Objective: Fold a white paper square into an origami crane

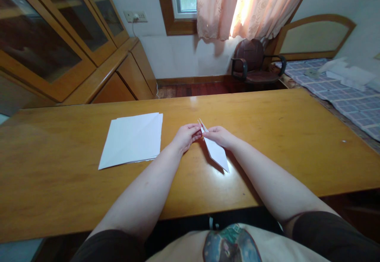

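Note:
A folded piece of white paper [217, 151] is held above the wooden table [252, 111], its narrow split points facing away from me and its wider end slanting down to the right. My right hand [220, 135] is closed on its upper right edge, thumb on top. At the narrow points, my left hand [190, 135] pinches the paper between bent fingers. Some of the fingertips are hidden behind the folds. Left of my hands lies a stack of white paper sheets [133, 139], its edges slightly uneven.
Behind the table's far edge stands a dark red armchair [252, 62] below pink curtains [219, 8]. A wooden cabinet [109, 82] with glass doors is at the left. On the right is a bed [335, 84] with a checked cover.

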`<state>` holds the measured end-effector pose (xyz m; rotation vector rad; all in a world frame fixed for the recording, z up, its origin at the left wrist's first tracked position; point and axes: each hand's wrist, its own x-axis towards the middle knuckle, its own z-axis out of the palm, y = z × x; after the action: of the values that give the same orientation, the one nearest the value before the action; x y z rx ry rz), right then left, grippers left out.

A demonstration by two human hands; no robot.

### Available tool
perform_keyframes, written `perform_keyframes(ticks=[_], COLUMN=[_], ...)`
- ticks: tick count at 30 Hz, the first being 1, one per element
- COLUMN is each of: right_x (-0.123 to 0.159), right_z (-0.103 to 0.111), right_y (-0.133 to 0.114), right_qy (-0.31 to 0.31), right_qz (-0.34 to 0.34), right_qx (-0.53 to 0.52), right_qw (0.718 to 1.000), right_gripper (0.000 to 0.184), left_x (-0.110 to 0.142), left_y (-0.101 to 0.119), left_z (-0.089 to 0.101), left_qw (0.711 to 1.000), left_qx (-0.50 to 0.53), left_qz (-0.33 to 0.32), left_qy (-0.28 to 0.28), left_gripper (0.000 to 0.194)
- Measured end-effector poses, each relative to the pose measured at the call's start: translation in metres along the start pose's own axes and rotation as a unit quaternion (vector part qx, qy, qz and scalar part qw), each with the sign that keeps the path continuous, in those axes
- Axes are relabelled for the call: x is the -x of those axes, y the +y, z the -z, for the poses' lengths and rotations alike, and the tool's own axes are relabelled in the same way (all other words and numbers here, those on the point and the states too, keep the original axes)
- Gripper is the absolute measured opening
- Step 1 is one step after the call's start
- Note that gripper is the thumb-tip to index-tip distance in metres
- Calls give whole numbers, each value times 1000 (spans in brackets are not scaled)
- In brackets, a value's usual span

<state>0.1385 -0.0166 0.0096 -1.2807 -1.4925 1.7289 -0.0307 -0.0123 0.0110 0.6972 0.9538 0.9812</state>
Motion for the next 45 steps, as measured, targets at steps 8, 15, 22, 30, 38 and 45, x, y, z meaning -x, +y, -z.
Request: perform_keyframes(ticks=[8, 15, 22, 30, 38, 45], right_x=[0, 0, 2, 2, 2, 3], right_z=[1, 4, 2, 0, 2, 2], right_y=[-1, 2, -2, -3, -3, -5], right_qy=[-12, -53, -36, -19, -24, -36], right_qz=[8, -1, -15, -16, -20, -28], right_qx=[17, 12, 26, 31, 55, 47], right_qw=[1000, 999, 999, 999, 998, 998], right_gripper=[32, 34, 34, 33, 33, 30], left_x=[1, -3, -4, 2, -1, -2], left_y=[1, 0, -1, 2, 0, 3], left_z=[-1, 3, 5, 0, 5, 7], left_qw=[1000, 999, 999, 999, 1000, 1000], left_qx=[3, 43, 11, -53, -11, 2], left_qz=[13, -11, -31, 8, 10, 26], left_qy=[8, 3, 31, 7, 3, 9], left_gripper=[14, 16, 24, 27, 23, 14])
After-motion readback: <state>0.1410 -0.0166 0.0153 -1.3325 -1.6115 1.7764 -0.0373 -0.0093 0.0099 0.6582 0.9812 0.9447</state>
